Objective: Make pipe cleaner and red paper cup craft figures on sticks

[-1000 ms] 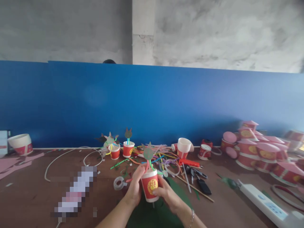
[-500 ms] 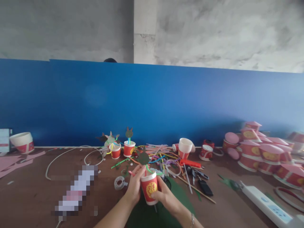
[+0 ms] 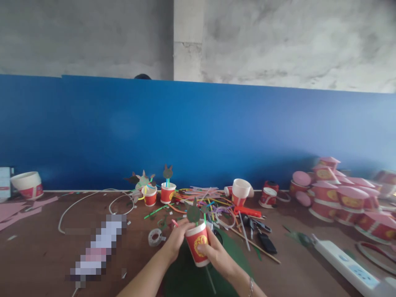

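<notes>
A red and white paper cup (image 3: pixel 197 244) with a yellow emblem is held slightly tilted between my hands. My right hand (image 3: pixel 218 252) is wrapped around its right side, the thumb across the front. At the rim's left side, my left hand (image 3: pixel 178 238) is closed, with fingertips over the edge and a pink straw piece (image 3: pixel 175 223) poking out beside them. A dark green eared paper cutout (image 3: pixel 194 213) rises just above the rim, with a green straw and a smaller round piece (image 3: pixel 204 209) to its right. Below the cup's base sticks out a pale clear straw (image 3: pixel 210 280).
Green paper (image 3: pixel 230 264) lies under my hands. Tape (image 3: pixel 155 237), loose straws (image 3: pixel 198 193), a wooden stick (image 3: pixel 260 247) and keys (image 3: pixel 266 243) surround them. Behind stand decorated cups (image 3: pixel 168 193); pink-topped cups (image 3: pixel 352 198) and a power strip (image 3: pixel 346 264) are at right.
The cutout has moved right and lower, closer to the cup's rim. More of the clear straw shows below the base. The cup has shifted slightly right in my hands.
</notes>
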The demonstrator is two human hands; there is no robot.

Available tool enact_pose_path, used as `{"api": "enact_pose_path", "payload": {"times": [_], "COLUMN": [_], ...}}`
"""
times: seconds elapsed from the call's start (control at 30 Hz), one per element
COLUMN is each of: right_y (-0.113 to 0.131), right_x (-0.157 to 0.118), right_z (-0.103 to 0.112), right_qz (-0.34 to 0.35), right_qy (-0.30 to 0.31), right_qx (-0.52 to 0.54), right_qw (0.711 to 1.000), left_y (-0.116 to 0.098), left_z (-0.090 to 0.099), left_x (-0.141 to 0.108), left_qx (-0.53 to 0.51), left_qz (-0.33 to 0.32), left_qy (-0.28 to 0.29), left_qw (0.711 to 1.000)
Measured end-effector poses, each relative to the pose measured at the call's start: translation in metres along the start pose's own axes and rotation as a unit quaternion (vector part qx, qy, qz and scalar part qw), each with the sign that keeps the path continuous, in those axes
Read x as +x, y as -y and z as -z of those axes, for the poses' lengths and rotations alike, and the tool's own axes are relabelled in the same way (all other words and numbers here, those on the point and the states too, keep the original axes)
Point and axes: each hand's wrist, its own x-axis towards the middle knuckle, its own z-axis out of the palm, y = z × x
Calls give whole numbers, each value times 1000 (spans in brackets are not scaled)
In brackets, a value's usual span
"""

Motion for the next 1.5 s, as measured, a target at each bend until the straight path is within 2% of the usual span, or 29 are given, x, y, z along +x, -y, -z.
{"api": "enact_pose_path", "payload": {"times": [0.27, 0.4, 0.5, 0.57, 0.67, 0.73, 0.8, 0.9, 1.0, 1.13, 1.23, 1.5], "right_y": [-3, -6, -9, -9, -6, -3, -3, -9, -18, -23, -22, -20], "right_x": [1, 3, 4, 3, 2, 3, 5, 11, 17, 17, 14, 11], "right_z": [0, 1, 1, 1, 1, 2, 3, 6, 9, 9, 9, 7], "right_qz": [3, -1, 15, 22, 18, 26, 44, 50, -3, -89, -101, -154], "right_qy": [-33, -32, -20, -17, -30, -43, -44, -34, -39, -47, -38, -2], "right_qx": [1, 23, 34, 29, -2, -34, -55, -66, -145, -253, -268, -296], "right_qw": [999, 999, 999, 999, 999, 998, 997, 996, 989, 962, 957, 943], "left_y": [6, 7, 8, 8, 7, 7, 6, 5, 3, -4, -8, -14], "left_z": [-1, -6, -9, -9, -9, -9, -9, -8, -6, -9, -10, -3], "left_x": [1, -1, -3, -6, -10, -11, -10, -6, -3, -4, -6, -3], "left_qx": [-59, -121, -170, -189, -171, -141, -119, -109, -111, -121, -134, -148], "left_qz": [-19, -50, -22, -7, -27, -34, -30, -51, -72, -57, -55, -56], "left_qy": [-49, -44, -49, -33, 29, 48, 32, -34, -69, -56, -45, -69], "left_qw": [997, 990, 984, 981, 984, 988, 992, 992, 989, 989, 988, 985]}}
